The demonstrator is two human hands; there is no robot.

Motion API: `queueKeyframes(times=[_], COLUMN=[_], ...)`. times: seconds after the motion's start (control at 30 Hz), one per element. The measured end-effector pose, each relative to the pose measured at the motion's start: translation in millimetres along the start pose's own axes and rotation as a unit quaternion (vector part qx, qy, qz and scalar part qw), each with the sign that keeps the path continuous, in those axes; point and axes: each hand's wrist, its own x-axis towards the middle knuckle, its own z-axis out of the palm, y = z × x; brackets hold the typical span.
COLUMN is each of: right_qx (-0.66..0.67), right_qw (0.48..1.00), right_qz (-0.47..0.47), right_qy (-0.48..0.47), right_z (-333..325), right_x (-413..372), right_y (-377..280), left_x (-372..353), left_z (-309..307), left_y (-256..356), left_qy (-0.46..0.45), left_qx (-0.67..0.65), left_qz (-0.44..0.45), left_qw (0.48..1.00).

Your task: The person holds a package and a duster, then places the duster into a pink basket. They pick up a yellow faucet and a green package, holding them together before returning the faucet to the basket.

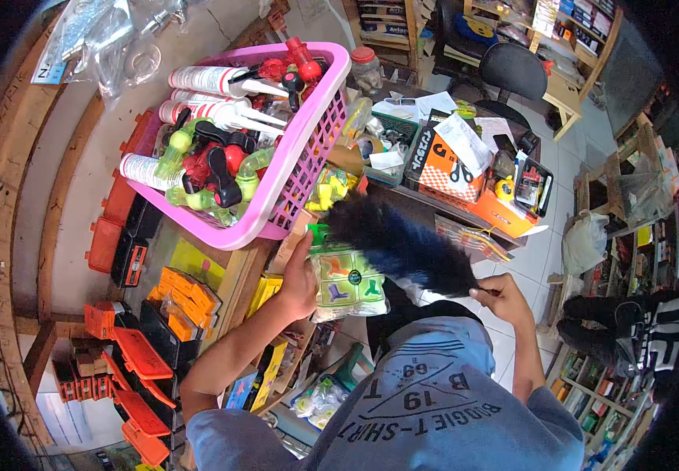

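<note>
My left hand (299, 284) is closed on the side of a clear plastic packet (349, 292) with green panels, coloured pipe-fitting pictures and a green top. My right hand (506, 298) grips the thin end of a black feather duster (410, 247). The duster's fluffy head slants up to the left, overlapping the packet's upper right edge in this view. Just beyond my left hand stands a pink plastic basket (306, 133). In it lie white sealant tubes (206, 81), lime-green taps (255, 166) and red and black taps (222, 169).
Beyond the duster, a desk holds an orange and black box (443, 166), a green tray (386, 174), papers and a lidded jar (366, 69). Orange cases (142, 353) stack at left. A black chair (512, 71) stands behind the desk; stocked shelves (614, 377) line the right.
</note>
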Motion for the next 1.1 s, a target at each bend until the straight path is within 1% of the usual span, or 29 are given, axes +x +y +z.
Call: queueKeyframes(times=[0.03, 0.1, 0.13, 0.17, 0.2, 0.23, 0.27, 0.3, 0.33, 0.37, 0.43, 0.5, 0.53, 0.6, 0.63, 0.7, 0.73, 0.8, 0.93, 0.97, 1.0, 1.03, 1.1], right_qx=[0.001, -0.024, -0.024, -0.035, -0.046, -0.047, -0.034, -0.022, -0.021, -0.03, -0.04, -0.007, -0.007, -0.045, -0.044, 0.001, 0.001, -0.024, -0.017, -0.017, -0.017, -0.017, -0.006], right_qw=[1.0, 0.996, 0.996, 0.997, 0.998, 0.998, 0.999, 0.999, 0.999, 0.998, 0.997, 1.0, 1.0, 0.995, 0.995, 0.999, 0.999, 0.998, 0.997, 0.999, 1.0, 1.0, 0.997], right_qz=[-0.001, -0.025, -0.025, -0.026, -0.027, -0.027, -0.021, -0.015, -0.016, -0.027, -0.038, -0.01, -0.01, -0.046, -0.047, -0.025, -0.025, -0.019, -0.026, -0.007, 0.012, 0.012, -0.01], right_qy=[0.0, -0.081, -0.081, -0.056, -0.03, -0.031, -0.026, -0.021, -0.021, -0.037, -0.053, -0.001, -0.001, -0.082, -0.081, -0.021, -0.021, -0.047, -0.074, -0.041, -0.008, -0.007, -0.079], right_z=[-1.4, -6.0, -4.8, -3.0, -1.2, 0.5, 2.6, 3.5, 2.9, 2.0, 3.1, 8.3, 5.9, -0.6, 2.2, 8.0, 6.6, 3.1, -0.5, 1.3, 1.6, -2.3, -11.1], right_x=[0.5, 0.8, 0.9, 1.3, 1.7, 1.9, 2.1, 2.6, 3.6, 4.7, 4.8, 4.9, 5.3, 6.8, 6.4, 5.8, 5.3, 5.1, 0.8, 0.7, 0.4, -0.1, -0.5], right_y=[2.9, 12.4, 13.5, 13.9, 13.3, 11.0, 7.7, 6.0, 6.7, 8.2, 7.9, 4.5, 6.2, 11.4, 11.7, 10.8, 11.7, 13.8, 3.2, 9.2, 13.9, 17.9, 25.8], left_x=[-3.1, -9.8, -7.9, -4.5, -0.7, -1.0, -2.0, -0.1, 2.6, 4.5, 4.7, 0.9, 0.8, 1.3, 0.2, -2.5, -6.4, -2.2, -4.0, -4.7, -1.1, -0.8, -1.8], left_z=[9.6, 26.8, 23.1, 12.8, -0.9, -1.6, 5.5, 3.5, 0.0, -2.4, -4.1, -3.8, -1.3, 5.5, 7.0, 10.1, 13.3, 5.9, 11.8, 13.5, -0.6, 0.7, 7.1], left_y=[0.3, 1.5, 0.7, 0.0, -0.2, 1.3, -0.6, -1.7, -3.0, -4.3, -5.6, -3.2, -4.1, -6.4, -5.8, -3.5, 0.1, -1.7, -0.3, -0.2, 0.9, 1.0, 1.5], left_qy=[0.0, 0.071, 0.062, 0.062, 0.032, 0.002, 0.006, 0.006, 0.03, 0.054, 0.053, -0.004, -0.004, 0.022, 0.021, 0.012, 0.013, 0.011, 0.02, 0.026, -0.013, -0.014, -0.015], left_qx=[0.001, 0.034, 0.05, 0.049, 0.04, 0.031, 0.038, 0.038, 0.034, 0.03, 0.052, 0.062, 0.062, 0.044, 0.045, 0.068, 0.078, 0.072, 0.066, 0.066, 0.064, 0.064, 0.047], left_qz=[0.001, 0.03, 0.036, 0.036, 0.013, -0.01, 0.009, 0.01, 0.016, 0.022, 0.038, -0.021, -0.02, 0.018, 0.018, 0.027, 0.003, 0.01, 0.016, 0.017, -0.013, -0.012, 0.006], left_qw=[1.0, 0.996, 0.996, 0.996, 0.999, 0.999, 0.999, 0.999, 0.999, 0.998, 0.997, 0.998, 0.998, 0.999, 0.999, 0.997, 0.997, 0.997, 0.997, 0.997, 0.998, 0.998, 0.999])
